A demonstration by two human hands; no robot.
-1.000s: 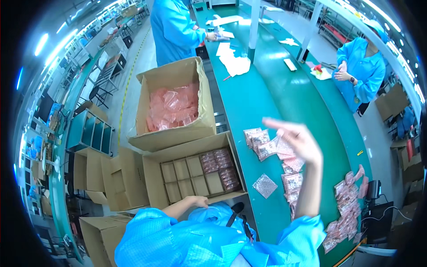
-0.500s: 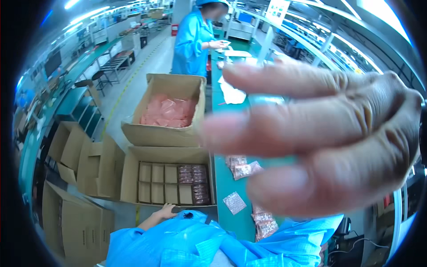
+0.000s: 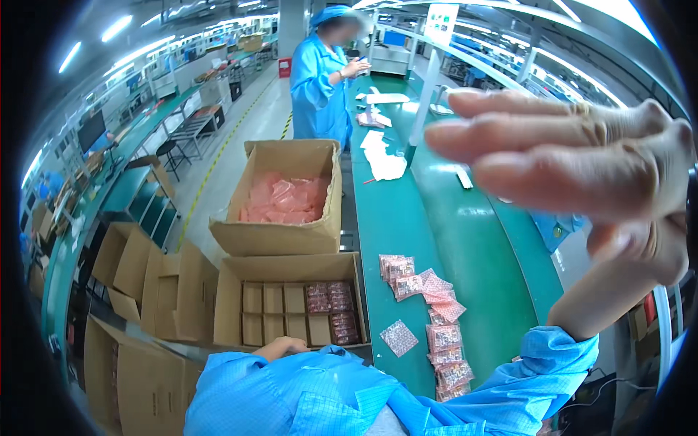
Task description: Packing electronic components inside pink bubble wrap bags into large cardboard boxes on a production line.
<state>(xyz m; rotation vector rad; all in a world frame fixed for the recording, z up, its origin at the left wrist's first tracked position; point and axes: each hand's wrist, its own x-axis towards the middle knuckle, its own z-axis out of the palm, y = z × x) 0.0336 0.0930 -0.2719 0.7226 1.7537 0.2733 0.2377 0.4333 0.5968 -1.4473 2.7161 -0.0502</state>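
Note:
My right hand (image 3: 574, 156) is raised large and close at the upper right, its fingers stretched out over the green bench (image 3: 472, 254). Nothing shows in its grasp. At the near edge of an open divided carton (image 3: 233, 280) is my left hand (image 3: 289, 346); its fingers are mostly hidden. Several dark reddish packs (image 3: 339, 296) fill the carton's right-hand cells. On the bench, a column of pink bubble-wrap packs (image 3: 445, 338) lies in front of me. Pink bubble-wrap bags (image 3: 440, 291) lie at its far end. One flat bubble-wrap piece (image 3: 399, 338) lies beside it.
Behind the divided carton stands a larger carton (image 3: 276, 238) holding pink bags (image 3: 287, 198). Opened cartons (image 3: 160, 291) crowd the left. Further along the bench stands a co-worker in blue (image 3: 316, 87). A white post (image 3: 425, 98) rises from the bench.
My right hand has shifted up and away from the camera, uncovering its wrist and more of the bench. My left hand stays by the carton edge, with less of its fingers showing.

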